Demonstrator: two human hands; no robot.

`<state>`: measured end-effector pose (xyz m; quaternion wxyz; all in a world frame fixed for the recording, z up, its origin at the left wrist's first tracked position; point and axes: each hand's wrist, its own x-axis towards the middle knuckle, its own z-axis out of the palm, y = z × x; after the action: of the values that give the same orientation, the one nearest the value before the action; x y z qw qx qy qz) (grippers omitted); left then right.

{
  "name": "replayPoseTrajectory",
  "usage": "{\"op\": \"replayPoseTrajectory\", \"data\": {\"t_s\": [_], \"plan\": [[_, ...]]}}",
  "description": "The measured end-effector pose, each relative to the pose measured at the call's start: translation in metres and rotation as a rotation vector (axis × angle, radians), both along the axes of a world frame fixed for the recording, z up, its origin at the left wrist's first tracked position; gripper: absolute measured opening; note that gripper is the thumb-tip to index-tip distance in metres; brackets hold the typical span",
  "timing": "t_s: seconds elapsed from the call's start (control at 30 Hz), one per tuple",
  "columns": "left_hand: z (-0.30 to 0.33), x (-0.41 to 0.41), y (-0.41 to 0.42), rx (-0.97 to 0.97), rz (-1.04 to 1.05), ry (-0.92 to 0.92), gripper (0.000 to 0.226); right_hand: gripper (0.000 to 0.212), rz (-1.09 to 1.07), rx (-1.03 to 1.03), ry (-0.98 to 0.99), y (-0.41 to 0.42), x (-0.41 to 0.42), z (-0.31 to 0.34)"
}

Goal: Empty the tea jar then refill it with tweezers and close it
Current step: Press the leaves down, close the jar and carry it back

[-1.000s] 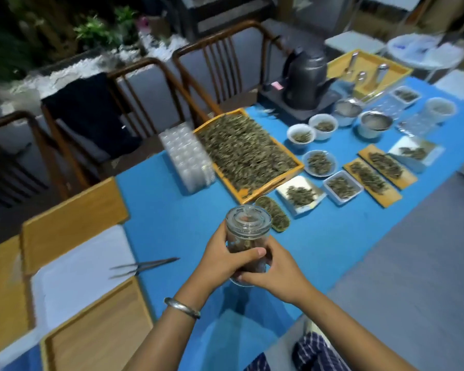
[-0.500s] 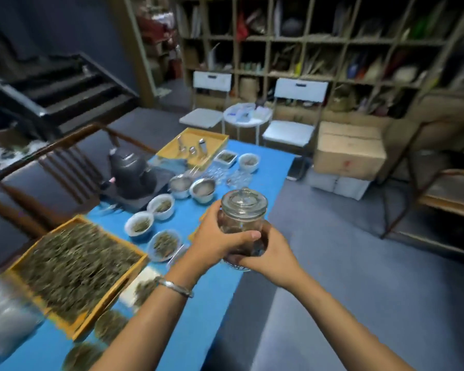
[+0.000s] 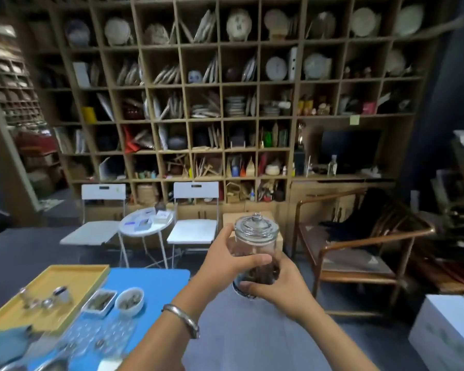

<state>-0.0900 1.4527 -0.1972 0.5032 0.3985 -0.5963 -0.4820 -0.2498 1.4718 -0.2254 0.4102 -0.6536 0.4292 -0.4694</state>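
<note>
**Tea jar held in both hands, off the table edge**

Glass tea jar (image 3: 256, 253): upright, raised in the air to the right of the blue table (image 3: 156, 282), above the grey floor. Lid (image 3: 256, 227) seated on the jar mouth, knob up. Dark tea visible in the lower part of the jar.

Left hand (image 3: 225, 263): wrapped round the jar's left side, thumb laid across the front glass, fingers curled behind. Metal bangle (image 3: 182, 318) on the left wrist.

Right hand (image 3: 276, 286): cupped under and round the base, fingers curled against the lower glass.

On the table's far end: yellow tray (image 3: 73, 279) carrying small metal pieces, a rectangular white dish (image 3: 99, 302) and a round white bowl (image 3: 130, 301), both with tea, side by side just right of the tray.

Beyond the table: small round white table (image 3: 145, 223) between two white folding chairs (image 3: 192, 226). Wooden armchair (image 3: 359, 253) to the right. Cubby shelving (image 3: 225, 103) filling the back wall. White box (image 3: 447, 333) at lower right.
</note>
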Motion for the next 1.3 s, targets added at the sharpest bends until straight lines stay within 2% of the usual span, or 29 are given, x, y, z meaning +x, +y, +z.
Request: {"op": "replayPoseTrajectory", "data": {"t_s": [0.27,0.53,0.73,0.9,1.1,1.3], "plan": [[0.072,-0.011,-0.176,-0.124,-0.114,-0.046,0.081,0.067,-0.111,-0.126,0.014,-0.165,-0.014,0.062],[0.121,0.0,-0.361,-0.167,-0.111,-0.057,0.072,0.076,-0.148,-0.186,0.085,-0.357,-0.004,0.109],[0.127,0.008,-0.486,-0.178,-0.084,-0.085,0.073,0.08,-0.154,-0.187,0.081,-0.484,0.004,0.111],[0.125,0.014,-0.602,-0.179,-0.022,-0.121,0.073,0.069,-0.1,-0.182,0.032,-0.602,0.012,0.108],[0.133,0.015,-0.739,-0.205,0.05,-0.106,0.069,0.086,-0.053,-0.191,0.05,-0.754,0.013,0.12],[0.141,0.029,-0.861,-0.209,0.114,-0.094,0.061,0.073,-0.018,-0.21,0.079,-0.883,0.028,0.131]]}}
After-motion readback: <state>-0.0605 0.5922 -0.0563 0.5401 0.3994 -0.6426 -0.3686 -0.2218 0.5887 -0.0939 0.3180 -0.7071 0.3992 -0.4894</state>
